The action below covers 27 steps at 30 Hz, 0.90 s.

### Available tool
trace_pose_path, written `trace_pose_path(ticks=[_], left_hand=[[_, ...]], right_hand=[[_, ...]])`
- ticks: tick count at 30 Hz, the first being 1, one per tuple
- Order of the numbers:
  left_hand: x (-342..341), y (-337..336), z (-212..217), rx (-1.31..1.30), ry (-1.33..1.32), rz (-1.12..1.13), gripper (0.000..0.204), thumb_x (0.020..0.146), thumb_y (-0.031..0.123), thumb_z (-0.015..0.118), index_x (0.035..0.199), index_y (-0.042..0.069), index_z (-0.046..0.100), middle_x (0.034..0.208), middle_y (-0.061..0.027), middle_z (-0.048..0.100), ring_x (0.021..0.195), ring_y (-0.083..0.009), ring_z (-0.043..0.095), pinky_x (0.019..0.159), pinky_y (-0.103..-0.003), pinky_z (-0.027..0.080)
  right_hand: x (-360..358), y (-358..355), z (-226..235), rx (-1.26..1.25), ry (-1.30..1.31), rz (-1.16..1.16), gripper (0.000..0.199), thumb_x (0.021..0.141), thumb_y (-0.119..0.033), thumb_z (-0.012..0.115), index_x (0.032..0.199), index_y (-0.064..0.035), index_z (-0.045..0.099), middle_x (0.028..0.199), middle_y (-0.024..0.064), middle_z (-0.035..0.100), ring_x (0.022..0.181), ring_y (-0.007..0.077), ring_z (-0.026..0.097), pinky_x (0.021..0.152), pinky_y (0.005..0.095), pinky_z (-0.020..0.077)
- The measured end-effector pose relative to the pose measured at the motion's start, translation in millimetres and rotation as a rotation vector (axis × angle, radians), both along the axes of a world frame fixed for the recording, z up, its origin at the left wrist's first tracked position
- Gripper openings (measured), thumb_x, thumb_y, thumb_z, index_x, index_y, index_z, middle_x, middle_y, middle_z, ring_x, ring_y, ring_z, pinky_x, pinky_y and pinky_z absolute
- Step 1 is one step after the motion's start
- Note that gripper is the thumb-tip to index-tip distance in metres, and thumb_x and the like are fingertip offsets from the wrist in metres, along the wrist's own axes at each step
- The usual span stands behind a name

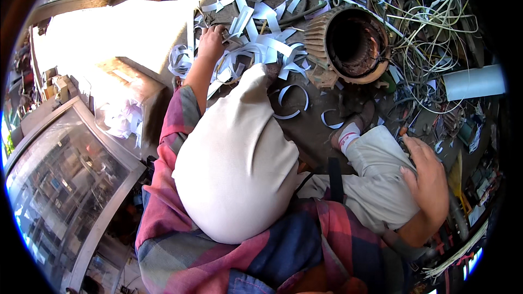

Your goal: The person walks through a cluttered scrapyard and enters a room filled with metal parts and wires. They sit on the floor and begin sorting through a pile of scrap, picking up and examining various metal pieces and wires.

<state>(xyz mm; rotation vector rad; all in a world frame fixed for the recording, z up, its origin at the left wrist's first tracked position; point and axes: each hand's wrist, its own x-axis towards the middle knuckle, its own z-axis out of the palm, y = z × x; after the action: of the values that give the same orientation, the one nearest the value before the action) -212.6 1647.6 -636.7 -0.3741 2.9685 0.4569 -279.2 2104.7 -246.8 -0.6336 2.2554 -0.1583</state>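
Largest first, a pale-framed glass panel (pixel 103 223) is leaning at your lower left, well apart from your work. Ahead and right of centre, a rusty-brown, ribbed, cylindrical metal housing (pixel 318 38) is lying on the ground with its round mouth facing you, a dark red-brown ring lining its inside. To its right, a loose tangle of thin cream-coloured wires (pixel 436 28) is spreading outward, with a flat white rectangular sheet (pixel 475 83) sitting near it.

Between your left hand and the housing, a scattered pile of flat white paper-like strips (pixel 275 44) is covering the ground; these are the things you are working among. Closer to you, 2 curled white strips (pixel 305 98) are lying apart from the pile. At far left, a heap of crumpled white scraps (pixel 124 118) is catching the sun.

Your left hand (pixel 211 42) is resting at the pile's left edge, fingers bending downward; you are hiding the fingertips, so I cannot tell whether they are gripping a strip. Your right hand (pixel 427 177) is lying open beside your right knee, fingers spreading, with nothing visible in it.

As for progress, the strips are looking already cut or torn into separate lengths, but they are lying unsorted, so arranging them seems left. Shadow is hiding the housing's depths, so I cannot tell whether any are sitting inside.
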Motion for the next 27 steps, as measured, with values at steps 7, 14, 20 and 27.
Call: trace_pose_path(ticks=[7,14,20,27], left_hand=[[43.1,6.8,13.6,0.299,-0.096,0.043,0.041,0.066,0.032,0.075,0.097,0.006,0.067,0.116,-0.0199,0.054,0.102,-0.033,0.055,0.088,-0.037,0.045],[69.7,4.4,52.3,0.408,0.108,0.143,0.047,0.07,0.014,0.063,0.114,-0.002,0.055,0.129,-0.0176,0.046,0.117,-0.0309,0.046,0.098,-0.032,0.037],[109.7,-37.0,127.8,0.657,0.358,0.643,0.042,0.077,0.021,0.065,0.11,-0.004,0.058,0.104,-0.0182,0.062,0.1,-0.0235,0.059,0.084,-0.029,0.045],[262.7,-3.3,204.7,0.511,-0.847,0.3,0.029,0.075,0.028,0.065,0.072,-0.002,0.065,0.06,-0.0077,0.063,0.052,-0.018,0.061,0.054,-0.033,0.05]], right_hand=[[12.8,1.0,13.1,-0.136,0.077,-0.001,0.05,0.072,-0.005,0.061,0.12,-0.0006,0.048,0.114,0.0208,0.053,0.104,0.0382,0.05,0.088,0.0393,0.041],[21.1,2.2,12.3,-0.223,0.114,0.086,0.048,0.074,-0.007,0.061,0.119,-0.0004,0.047,0.107,0.0195,0.055,0.097,0.0377,0.052,0.083,0.0403,0.0421],[27.2,-7.1,17.1,-0.131,0.123,0.126,0.047,0.075,-0.009,0.062,0.119,0.0014,0.049,0.114,0.0215,0.055,0.105,0.0366,0.051,0.091,0.0386,0.0409],[44.3,-26.8,13.4,-0.132,0.124,0.28,0.05,0.074,-0.016,0.065,0.119,-0.0012,0.05,0.113,0.0207,0.056,0.104,0.0354,0.053,0.09,0.0377,0.0431]])
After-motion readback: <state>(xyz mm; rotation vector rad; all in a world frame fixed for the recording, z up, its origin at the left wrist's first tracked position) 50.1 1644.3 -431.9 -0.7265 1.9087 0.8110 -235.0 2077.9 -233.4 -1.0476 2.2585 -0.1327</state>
